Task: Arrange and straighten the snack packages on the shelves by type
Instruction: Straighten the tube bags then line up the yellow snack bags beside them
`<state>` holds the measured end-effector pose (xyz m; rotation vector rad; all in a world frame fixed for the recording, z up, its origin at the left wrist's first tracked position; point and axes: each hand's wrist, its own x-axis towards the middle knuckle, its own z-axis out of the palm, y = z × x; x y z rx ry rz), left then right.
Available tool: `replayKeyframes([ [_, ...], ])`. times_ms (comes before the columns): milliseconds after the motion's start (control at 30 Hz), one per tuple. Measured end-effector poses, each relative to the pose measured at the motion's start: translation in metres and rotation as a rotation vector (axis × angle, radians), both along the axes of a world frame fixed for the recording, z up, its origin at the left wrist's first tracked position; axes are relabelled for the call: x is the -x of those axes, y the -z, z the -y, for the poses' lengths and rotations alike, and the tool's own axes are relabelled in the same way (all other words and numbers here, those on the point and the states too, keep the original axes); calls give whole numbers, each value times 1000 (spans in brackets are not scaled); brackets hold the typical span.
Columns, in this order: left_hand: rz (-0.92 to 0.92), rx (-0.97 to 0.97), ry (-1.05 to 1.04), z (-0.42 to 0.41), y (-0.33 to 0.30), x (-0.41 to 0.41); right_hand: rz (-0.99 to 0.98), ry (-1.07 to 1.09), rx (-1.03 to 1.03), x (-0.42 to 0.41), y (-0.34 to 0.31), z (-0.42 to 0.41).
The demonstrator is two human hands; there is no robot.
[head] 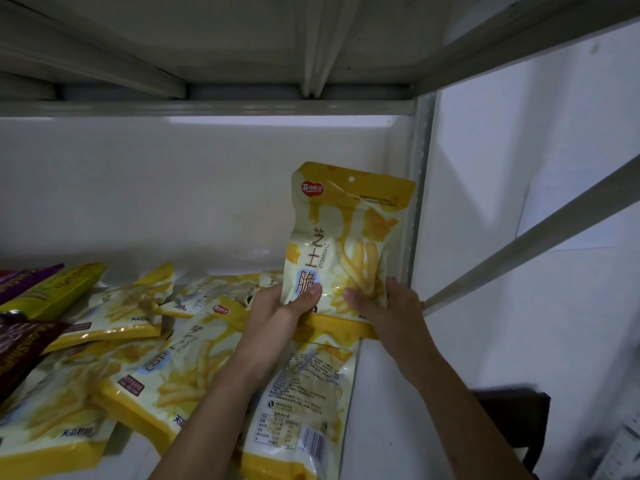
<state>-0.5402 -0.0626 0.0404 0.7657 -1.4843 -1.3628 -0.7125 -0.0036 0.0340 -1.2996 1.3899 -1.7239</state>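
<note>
Glossy yellow-and-cream snack pouch (341, 244) (crinkled, flat, upright) stands at the shelf (381, 393) end. Left hand (277, 310) and right hand (384, 306) each keep a clenched grip on its lower corners

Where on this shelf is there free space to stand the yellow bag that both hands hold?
The shelf is bare along its right edge, between the face-down yellow bag and the metal post. A bare strip also runs along the back wall, behind the lying bags. The left and middle are crowded with overlapping yellow bags and purple ones.
</note>
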Motion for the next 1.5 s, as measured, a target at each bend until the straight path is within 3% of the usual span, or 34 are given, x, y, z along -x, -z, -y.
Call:
replayKeyframes([
  [167, 6, 23, 57, -5, -5, -2, 79, -2, 10, 1, -1, -1],
  [367, -31, 90, -31, 1, -7, -6, 32, -61, -42, -5, -4, -4],
  [467, -3, 93, -49, 0, -4, -4, 113, -85, -40, -8, -8, -6],
  [767, -4, 61, 71, -4, -5, -1, 245, -106, -69, -7, -12, -9],
  [967, -36, 44, 62, -5, -6, -2, 242, -175, -68, -6, -8, -7],
  [1167, 1, 166, -42, -7, -3, 0, 115, 75, -55, -12, -5, -2],
  [1367, 7, 25, 59, -12, -12, -2, 3, 105, -18, -5, -2, -1],
  [1500, -24, -25, 34, -11, -13, -4, 49, 45, -50, -6, 0, 1],
])
